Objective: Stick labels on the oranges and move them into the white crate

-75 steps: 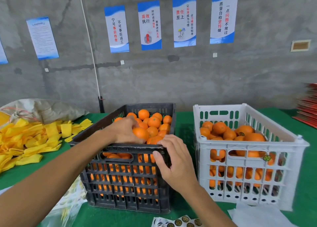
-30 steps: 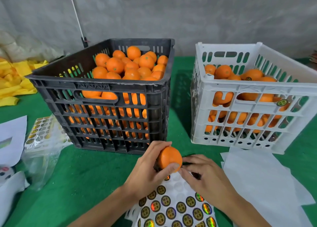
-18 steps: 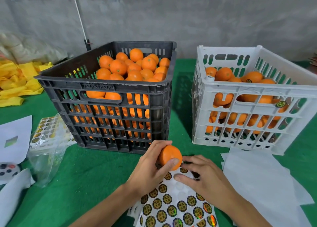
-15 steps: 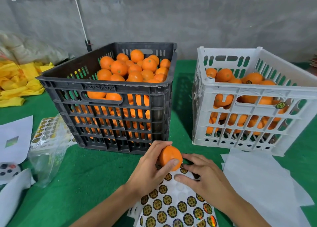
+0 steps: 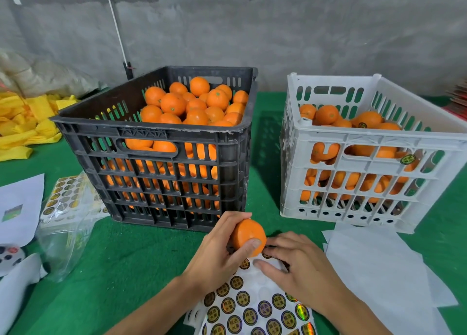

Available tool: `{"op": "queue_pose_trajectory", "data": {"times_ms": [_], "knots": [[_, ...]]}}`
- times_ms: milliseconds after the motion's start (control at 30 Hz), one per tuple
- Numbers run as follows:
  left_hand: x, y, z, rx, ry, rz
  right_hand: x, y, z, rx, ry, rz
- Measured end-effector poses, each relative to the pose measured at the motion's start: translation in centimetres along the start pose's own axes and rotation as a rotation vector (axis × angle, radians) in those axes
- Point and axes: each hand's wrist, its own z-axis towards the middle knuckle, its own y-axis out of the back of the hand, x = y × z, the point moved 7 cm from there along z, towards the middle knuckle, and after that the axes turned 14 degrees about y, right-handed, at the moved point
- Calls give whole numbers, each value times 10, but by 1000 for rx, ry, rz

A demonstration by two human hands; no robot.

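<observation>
My left hand (image 5: 217, 256) grips one orange (image 5: 249, 236) just above the top edge of a label sheet (image 5: 252, 307) of round gold-and-black stickers near the table's front. My right hand (image 5: 300, 266) lies on that sheet beside the orange, fingers spread, fingertips touching the stickers under the fruit. Behind stands the black crate (image 5: 151, 130), piled with unlabelled oranges (image 5: 197, 104). To its right is the white crate (image 5: 379, 142), holding several oranges (image 5: 326, 114), some with labels showing.
White paper sheets (image 5: 379, 266) lie right of my hands. A clear plastic bag with more sticker sheets (image 5: 68, 208) and a white paper (image 5: 20, 208) lie on the left, and yellow foam nets (image 5: 22, 125) are piled far left. A green cloth (image 5: 126, 271) covers the table.
Both hands came down from the black crate to the label sheet, the left bringing an orange. In the last second only my right hand's fingers shifted slightly on the sheet.
</observation>
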Motion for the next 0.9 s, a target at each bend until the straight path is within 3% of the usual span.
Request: {"op": "queue_pose_trajectory", "data": {"times_ms": [167, 433, 900], "knots": [[1, 1, 1, -21, -4, -1, -7, -9, -3, 97, -49, 160], [4, 1, 3, -33, -13, -12, -16, -10, -2, -76, -185, 373], [6, 9, 0, -103, 9, -158, 19, -18, 5, -7, -102, 106]]}}
